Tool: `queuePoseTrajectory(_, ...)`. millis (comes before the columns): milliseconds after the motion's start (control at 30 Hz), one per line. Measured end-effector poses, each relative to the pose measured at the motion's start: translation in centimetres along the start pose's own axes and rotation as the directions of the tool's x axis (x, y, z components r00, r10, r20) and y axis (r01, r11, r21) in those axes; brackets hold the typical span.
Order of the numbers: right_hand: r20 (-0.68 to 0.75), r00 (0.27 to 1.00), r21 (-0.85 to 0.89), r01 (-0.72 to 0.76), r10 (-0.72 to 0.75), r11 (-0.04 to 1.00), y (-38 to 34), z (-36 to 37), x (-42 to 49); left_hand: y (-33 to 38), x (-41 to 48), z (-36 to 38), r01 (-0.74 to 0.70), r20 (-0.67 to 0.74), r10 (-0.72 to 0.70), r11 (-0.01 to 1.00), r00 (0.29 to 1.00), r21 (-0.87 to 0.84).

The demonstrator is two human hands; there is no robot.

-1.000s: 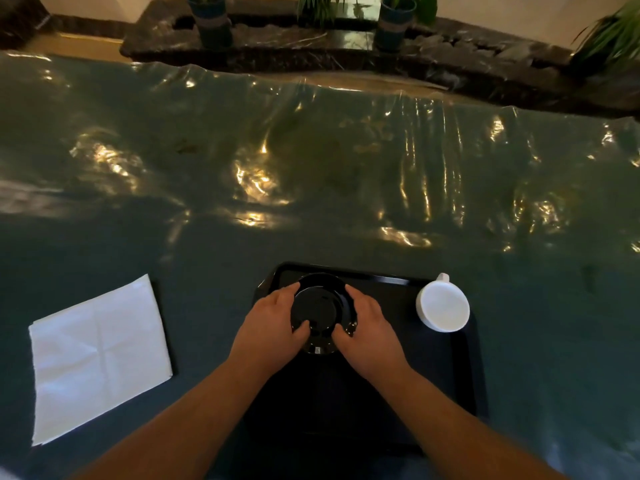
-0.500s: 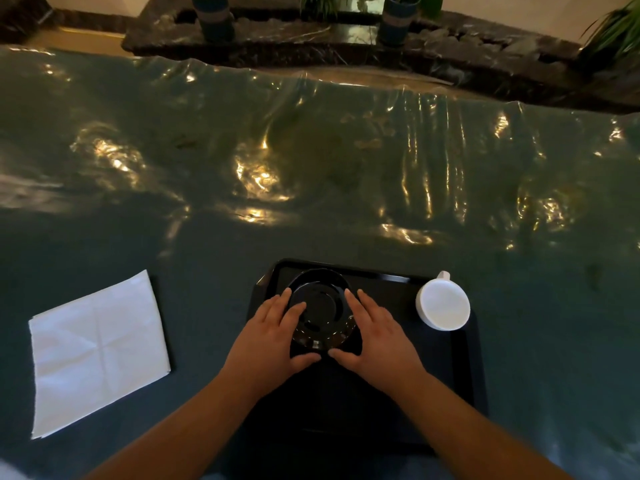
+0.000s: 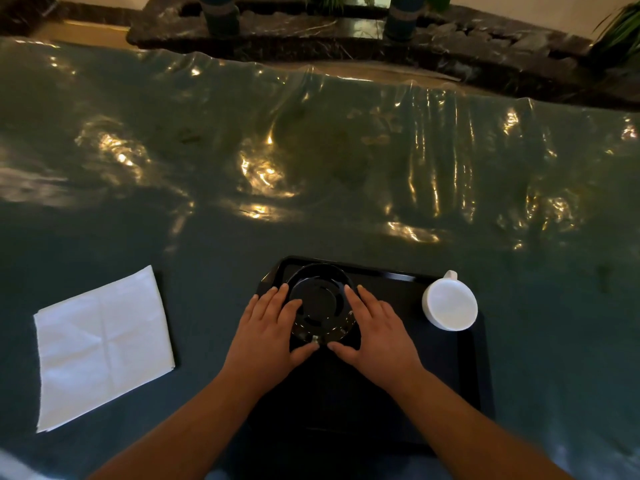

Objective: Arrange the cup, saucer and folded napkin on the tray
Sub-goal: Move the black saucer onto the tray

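Observation:
A black saucer (image 3: 320, 299) lies on the far left part of the black tray (image 3: 391, 292). My left hand (image 3: 266, 327) and my right hand (image 3: 377, 327) rest flat on either side of it, fingers spread, fingertips and thumbs touching its rim. A white cup (image 3: 449, 303) stands at the tray's far right corner, its handle pointing away from me. The white folded napkin (image 3: 100, 344) lies on the table left of the tray, apart from it.
The table wears a shiny, wrinkled teal plastic cover (image 3: 311, 168) that stretches far beyond the tray. Past the far edge runs a dark stone ledge (image 3: 311, 32) with potted plants.
My hands held the saucer by its rim a second ago. They set it down on the tray, and the fingers have spread flat beside it.

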State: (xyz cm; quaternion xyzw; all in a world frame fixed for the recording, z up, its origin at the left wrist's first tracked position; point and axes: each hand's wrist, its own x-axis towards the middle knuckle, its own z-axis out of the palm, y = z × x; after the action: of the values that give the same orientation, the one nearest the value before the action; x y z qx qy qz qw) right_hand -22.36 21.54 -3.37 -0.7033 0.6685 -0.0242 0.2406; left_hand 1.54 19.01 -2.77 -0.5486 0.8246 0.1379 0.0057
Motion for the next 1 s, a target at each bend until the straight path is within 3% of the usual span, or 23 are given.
queuePoseTrajectory(533,0.008,0.999,-0.029,0.039,-0.039,0.999,-1.2,-0.5,0.7,-2.1,0.4,-0.4,-0.003,-0.056,-0.002,0.996,0.998,-0.090)
queuePoseTrajectory(767,-0.084,0.980,-0.039,0.177,-0.180,0.983,-5.6,-1.7,2.9,-6.9,-0.2,-2.1,0.146,-0.176,-0.175,0.975,0.969,-0.166)
queuePoseTrajectory(1000,-0.020,0.945,-0.029,0.326,-0.326,0.945,-12.4,-0.7,5.8,-12.3,-2.5,-2.8,0.288,-0.159,-0.311,0.946,0.937,-0.150)
